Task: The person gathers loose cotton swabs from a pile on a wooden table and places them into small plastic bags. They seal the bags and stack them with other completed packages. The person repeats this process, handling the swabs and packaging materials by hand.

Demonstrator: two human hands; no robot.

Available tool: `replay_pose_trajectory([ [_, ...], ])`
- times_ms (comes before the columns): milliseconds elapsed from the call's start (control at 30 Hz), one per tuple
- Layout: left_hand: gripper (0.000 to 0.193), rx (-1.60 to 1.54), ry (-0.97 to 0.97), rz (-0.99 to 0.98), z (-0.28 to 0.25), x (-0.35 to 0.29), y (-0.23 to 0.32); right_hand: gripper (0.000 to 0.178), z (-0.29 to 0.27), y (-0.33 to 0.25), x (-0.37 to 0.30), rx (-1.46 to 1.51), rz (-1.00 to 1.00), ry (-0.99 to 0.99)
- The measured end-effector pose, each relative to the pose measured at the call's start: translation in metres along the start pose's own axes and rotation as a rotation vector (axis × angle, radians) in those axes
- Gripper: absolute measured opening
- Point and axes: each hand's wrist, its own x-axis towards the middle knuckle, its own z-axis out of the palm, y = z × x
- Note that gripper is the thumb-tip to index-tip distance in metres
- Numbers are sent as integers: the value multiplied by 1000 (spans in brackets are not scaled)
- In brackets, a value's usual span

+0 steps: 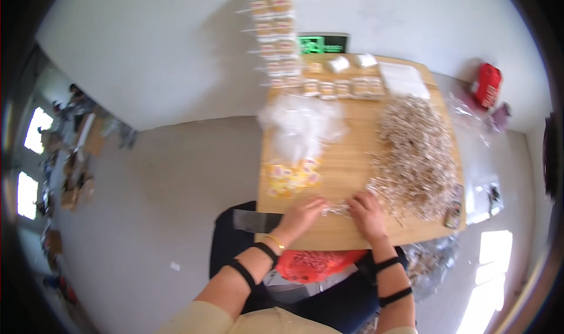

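In the head view, we have both bare hands over the near part of the light brown wooden worktop (352,131). Between them lies a short line of small, pale, thin pieces (336,208), close to the near edge. Our left hand (301,215) is at its left end and our right hand (366,215) at its right end. The fingers of both are bent and close together; we cannot tell whether they pinch any pieces.

Just beyond our right hand we have a large, loose heap of brown-and-white thin pieces (416,155), with a dark, narrow rectangular object (453,206) by its near right edge. Beyond our left hand lie scattered small yellow-and-white cards (291,178), and past them a mound of clear plastic bags (302,122). Farther back we see a row of small tan-and-white packets (343,88) and a flat white stack (404,80). A bright red plastic bag (317,265) sits below the near edge.
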Motion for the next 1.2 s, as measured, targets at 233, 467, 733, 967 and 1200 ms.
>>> replay_pose_trajectory([
  [233, 33, 20, 3, -11, -2, -10, -9, 29, -4, 0, -6, -39, 42, 74],
  [467, 37, 33, -16, -18, -16, -27, -15, 29, 4, -2, 3, -62, 188, 144],
  [733, 34, 18, -17, 61, 0, -23, -13, 22, 28, -2, 25, -26, 221, 197],
  [967, 36, -23, -41, 110, 29, 3, 5, 22, 32, -10, 35, 5, 187, 133],
  [1200, 41, -77, -84, 57, 15, 7, 14, 29, -1, -6, 27, 151, 191, 160],
])
